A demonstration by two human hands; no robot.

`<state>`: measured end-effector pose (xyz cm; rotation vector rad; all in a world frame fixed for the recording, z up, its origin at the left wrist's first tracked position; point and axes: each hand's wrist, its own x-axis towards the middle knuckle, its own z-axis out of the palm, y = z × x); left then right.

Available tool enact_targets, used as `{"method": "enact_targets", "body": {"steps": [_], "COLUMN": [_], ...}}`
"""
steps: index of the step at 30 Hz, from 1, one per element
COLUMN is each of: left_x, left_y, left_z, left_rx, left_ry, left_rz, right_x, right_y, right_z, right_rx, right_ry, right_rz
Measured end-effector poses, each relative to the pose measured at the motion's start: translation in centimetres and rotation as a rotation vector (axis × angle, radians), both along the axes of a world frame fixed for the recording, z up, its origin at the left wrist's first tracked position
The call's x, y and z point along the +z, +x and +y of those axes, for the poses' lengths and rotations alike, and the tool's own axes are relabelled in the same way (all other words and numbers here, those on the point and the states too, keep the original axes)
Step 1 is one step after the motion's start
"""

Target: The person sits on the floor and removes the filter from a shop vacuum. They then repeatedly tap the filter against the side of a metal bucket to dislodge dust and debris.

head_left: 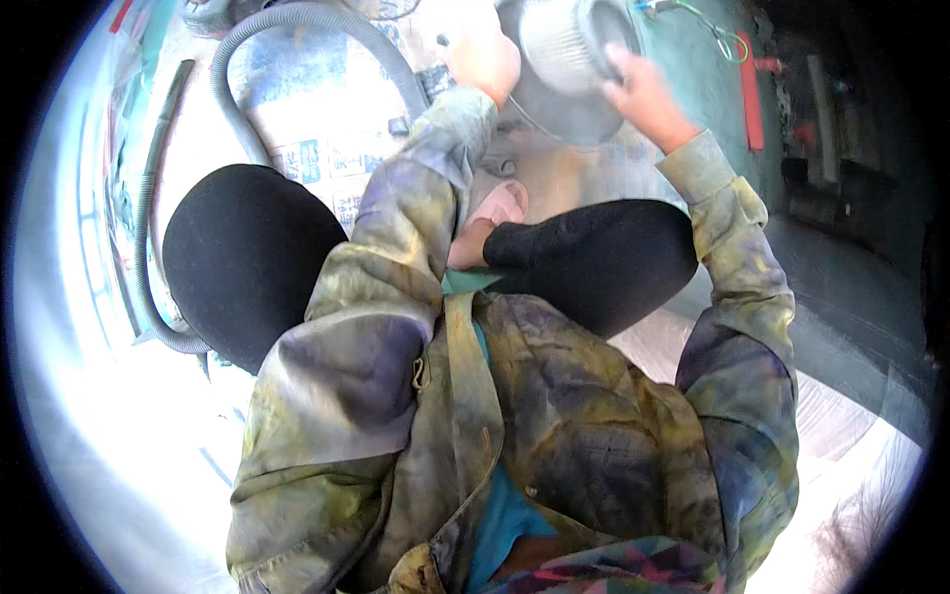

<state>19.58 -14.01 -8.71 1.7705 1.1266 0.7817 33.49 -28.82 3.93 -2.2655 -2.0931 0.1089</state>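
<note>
My right hand (650, 97) grips the near right rim of a white pleated cylindrical filter (564, 45), fingertips at its edge. The filter lies tilted at the top of the view, over a round grey tub (569, 117). To its left, my left hand (482, 61) is curled closed and washed out by bright light. A small dark bit shows beside its fingers; what it holds, if anything, I cannot make out.
A grey corrugated hose (307, 14) arches at the upper left, and a darker hose (145, 213) runs down the left. A red bar (749, 94) and thin wires (734, 45) are at the upper right. My foot wears a pink slipper (507, 201) below the tub.
</note>
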Motion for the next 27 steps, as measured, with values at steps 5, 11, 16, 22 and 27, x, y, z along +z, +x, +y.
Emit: {"method": "enact_targets", "body": {"steps": [5, 11, 16, 22, 27], "left_x": [0.9, 0.3, 4.3, 4.5, 3.0], "left_y": [0.0, 0.8, -0.1, 1.1, 0.4], "left_z": [0.0, 0.9, 1.9, 2.1, 0.4], "left_rx": [-0.024, 0.052, -0.182, -0.583, -0.394], "left_ry": [0.078, 0.148, 0.683, -0.036, 0.478], "left_rz": [0.001, -0.117, -0.183, -0.547, -0.161], "right_x": [-1.1, -0.7, -0.9, -0.6, -0.8], "right_y": [2.1, 1.4, -1.0, -2.2, 0.4], "right_z": [-2.7, -0.9, -1.3, -0.9, -1.2], "right_rx": [-0.082, -0.439, -0.513, -0.52, -0.649], "right_ry": [-0.242, 0.141, 0.29, 0.246, 0.419], "right_rz": [-0.045, 0.785, 1.053, 1.625, 1.649]}}
